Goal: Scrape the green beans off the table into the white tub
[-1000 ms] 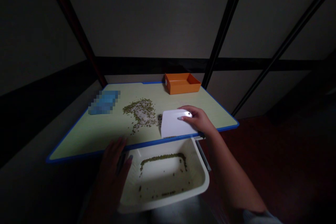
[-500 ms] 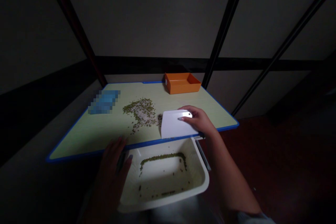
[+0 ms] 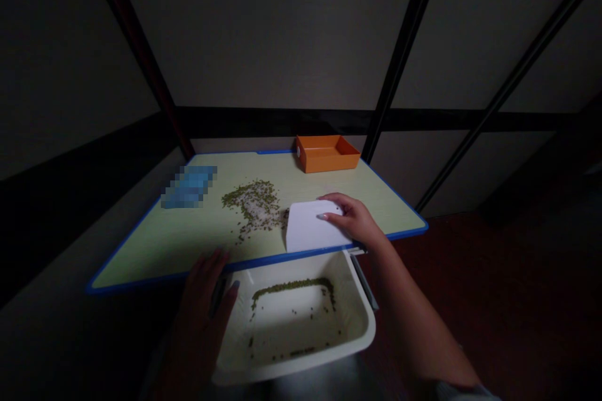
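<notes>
My right hand [image 3: 356, 221] grips a white plastic scraper [image 3: 308, 230] standing on edge near the front rim of a pale table [image 3: 197, 232] with a blue border. A scatter of small green beans mixed with white grains [image 3: 254, 200] lies just left of the scraper. My left hand [image 3: 205, 301] holds the left rim of a white rectangular tub [image 3: 294, 319] kept below the table's front edge. Green beans line the tub's bottom.
An orange open box [image 3: 326, 151] sits at the table's far edge. A blurred blue patch [image 3: 188, 186] lies at the far left of the tabletop. Dark poles rise behind the table against a grey wall. Dark reddish floor spreads to the right.
The scraper and my right hand have shifted slightly left toward the bean pile. The view has tipped a little. My left hand and the tub stay in place.
</notes>
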The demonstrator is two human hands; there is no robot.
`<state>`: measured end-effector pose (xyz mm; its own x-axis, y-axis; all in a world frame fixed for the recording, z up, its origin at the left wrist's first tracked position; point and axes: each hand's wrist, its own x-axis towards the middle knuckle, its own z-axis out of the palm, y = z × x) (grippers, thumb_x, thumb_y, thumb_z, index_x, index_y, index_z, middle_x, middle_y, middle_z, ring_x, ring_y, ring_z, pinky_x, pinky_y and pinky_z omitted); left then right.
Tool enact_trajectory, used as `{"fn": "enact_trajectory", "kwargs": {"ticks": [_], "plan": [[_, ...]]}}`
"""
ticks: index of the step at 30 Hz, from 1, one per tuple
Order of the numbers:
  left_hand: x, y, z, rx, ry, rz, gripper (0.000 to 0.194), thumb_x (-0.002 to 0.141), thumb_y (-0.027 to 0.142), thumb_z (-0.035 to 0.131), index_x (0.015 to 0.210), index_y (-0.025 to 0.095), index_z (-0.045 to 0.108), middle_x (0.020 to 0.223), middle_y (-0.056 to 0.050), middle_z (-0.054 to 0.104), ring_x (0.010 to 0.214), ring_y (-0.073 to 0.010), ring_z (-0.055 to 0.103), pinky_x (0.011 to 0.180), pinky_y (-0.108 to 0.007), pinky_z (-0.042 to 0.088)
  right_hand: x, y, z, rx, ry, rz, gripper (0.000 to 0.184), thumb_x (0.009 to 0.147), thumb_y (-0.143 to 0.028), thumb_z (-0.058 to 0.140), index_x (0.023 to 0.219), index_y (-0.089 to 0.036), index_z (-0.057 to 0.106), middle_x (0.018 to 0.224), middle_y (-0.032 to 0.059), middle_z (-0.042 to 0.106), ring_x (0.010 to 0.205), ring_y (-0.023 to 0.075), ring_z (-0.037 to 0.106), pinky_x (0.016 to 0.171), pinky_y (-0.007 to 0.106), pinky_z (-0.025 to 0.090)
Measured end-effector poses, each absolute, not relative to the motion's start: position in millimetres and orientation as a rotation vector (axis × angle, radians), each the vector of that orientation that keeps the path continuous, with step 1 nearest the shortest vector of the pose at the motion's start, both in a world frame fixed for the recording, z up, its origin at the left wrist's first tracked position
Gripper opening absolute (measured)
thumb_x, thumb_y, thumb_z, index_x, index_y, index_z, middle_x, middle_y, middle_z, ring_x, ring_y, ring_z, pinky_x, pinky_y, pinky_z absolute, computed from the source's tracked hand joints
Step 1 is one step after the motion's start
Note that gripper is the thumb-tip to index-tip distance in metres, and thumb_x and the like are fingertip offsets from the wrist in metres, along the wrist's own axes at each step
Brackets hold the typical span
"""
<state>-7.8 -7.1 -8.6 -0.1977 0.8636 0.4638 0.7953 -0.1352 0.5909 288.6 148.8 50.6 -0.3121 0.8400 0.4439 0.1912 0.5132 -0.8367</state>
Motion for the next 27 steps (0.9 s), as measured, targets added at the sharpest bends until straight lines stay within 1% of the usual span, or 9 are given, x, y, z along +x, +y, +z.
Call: {"fn": "enact_trajectory", "kwargs": {"ticks": [2,5,10,15,18,21,24,25,27], "plan": [[-7.6,-6.6,-8.8,1.923,2.008,1.268,0.049,0.092,0.047,0.041,0.138,0.030,0.044,0.149,-0.004,0.043,0.142,-0.0234,0.031,0.118,-0.051,0.024,287.8,150.3,49.2,-0.895,-1.794,0.815,0.035,0.074,-0.036,0.073,0.105,-0.021,0.069,0.105,0.0066,0.071,0.095,0.0206,0.064,0.083,0.033,0.049],[-7.7,-6.5,-8.5,1.923,1.994,1.285,0.050,0.092,0.047,0.041,0.138,0.031,0.044,0.149,-0.004,0.043,0.142,-0.0235,0.032,0.118,-0.051,0.024,287.4,153.2,47.7,-0.949,-1.742,0.730,0.033,0.075,-0.036,0.072,0.104,-0.021,0.069,0.108,0.0067,0.070,0.097,0.0210,0.064,0.085,0.033,0.048],[-9.4,-6.3,-10.1,1.927,1.989,1.275,0.049,0.092,0.046,0.041,0.140,0.035,0.041,0.150,0.000,0.042,0.143,-0.0216,0.029,0.119,-0.049,0.022,287.7,156.4,46.9,-1.017,-1.698,0.640,0.032,0.075,-0.034,0.070,0.105,-0.022,0.069,0.111,0.0067,0.070,0.098,0.0218,0.063,0.087,0.034,0.047],[-13.5,-5.3,-12.8,1.962,1.993,1.245,0.049,0.092,0.047,0.040,0.140,0.035,0.040,0.150,0.000,0.042,0.144,-0.0214,0.028,0.120,-0.049,0.020,286.6,154.9,49.2,-1.110,-1.607,0.570,0.033,0.075,-0.034,0.069,0.105,-0.022,0.068,0.109,0.0066,0.071,0.090,0.0223,0.063,0.081,0.034,0.048],[-14.7,-5.4,-13.1,1.931,1.999,1.216,0.051,0.092,0.046,0.040,0.142,0.034,0.037,0.153,-0.001,0.038,0.144,-0.0214,0.028,0.120,-0.049,0.019,287.5,155.1,51.3,-1.045,-1.441,0.561,0.033,0.073,-0.036,0.069,0.102,-0.020,0.067,0.105,0.0071,0.070,0.091,0.0222,0.063,0.082,0.034,0.048],[-16.3,-5.7,-12.9,1.928,2.007,1.241,0.050,0.092,0.046,0.039,0.140,0.035,0.040,0.151,-0.001,0.040,0.143,-0.0233,0.030,0.119,-0.052,0.021,291.1,157.4,51.3,-1.004,-1.170,0.573,0.035,0.073,-0.039,0.068,0.100,-0.018,0.064,0.098,0.0076,0.069,0.089,0.0219,0.062,0.080,0.034,0.049],[-20.8,-5.9,-11.5,1.987,1.977,1.200,0.051,0.091,0.042,0.041,0.142,0.039,0.037,0.151,0.002,0.040,0.144,-0.0246,0.028,0.119,-0.053,0.022,294.6,160.0,49.2,-1.017,-1.005,0.613,0.038,0.073,-0.042,0.067,0.102,-0.017,0.061,0.097,0.0079,0.068,0.085,0.0216,0.062,0.077,0.034,0.050],[-22.9,-5.9,-10.8,2.025,1.944,1.173,0.053,0.090,0.040,0.042,0.143,0.040,0.035,0.152,0.003,0.039,0.144,-0.0246,0.027,0.119,-0.052,0.024,295.1,160.4,48.6,-1.023,-0.993,0.616,0.039,0.073,-0.042,0.067,0.102,-0.017,0.061,0.098,0.0081,0.068,0.087,0.0219,0.062,0.078,0.034,0.050],[-26.8,-5.5,-9.9,2.085,1.898,1.186,0.058,0.087,0.039,0.047,0.144,0.042,0.034,0.149,0.003,0.044,0.143,-0.0258,0.031,0.116,-0.050,0.031,295.2,160.3,47.7,-1.052,-1.023,0.581,0.038,0.074,-0.042,0.066,0.103,-0.018,0.060,0.102,0.0084,0.068,0.091,0.0227,0.062,0.081,0.035,0.049]]}}
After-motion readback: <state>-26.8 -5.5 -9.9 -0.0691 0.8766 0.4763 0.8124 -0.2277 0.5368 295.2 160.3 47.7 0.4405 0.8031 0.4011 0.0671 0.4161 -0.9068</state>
